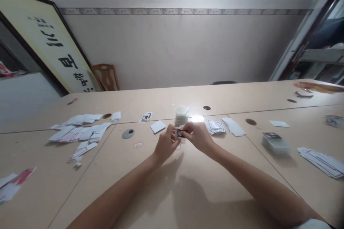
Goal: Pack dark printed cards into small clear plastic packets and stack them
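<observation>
Pale wall (172,46) behind, wide light-wood surface (150,102) in front, and right at its middle a small dark card (183,134) is being held between two bare hands! By the left hand (167,142) its left end is pinched, fingers curled in; by the right hand (198,134) the other end is gripped between thumb and fingers, so it is steadied from both sides, presumably for fine control. Just beyond the hands, a pale stack (182,115) is set upright, within easy reach, it seems. To the left hand's left, a white square (157,126) is laid flat, with paper piles (80,128) spread farther out, perhaps for separate access. Well to the right hand's right, a clear box (275,145) is placed, apparently out of the hands' way
</observation>
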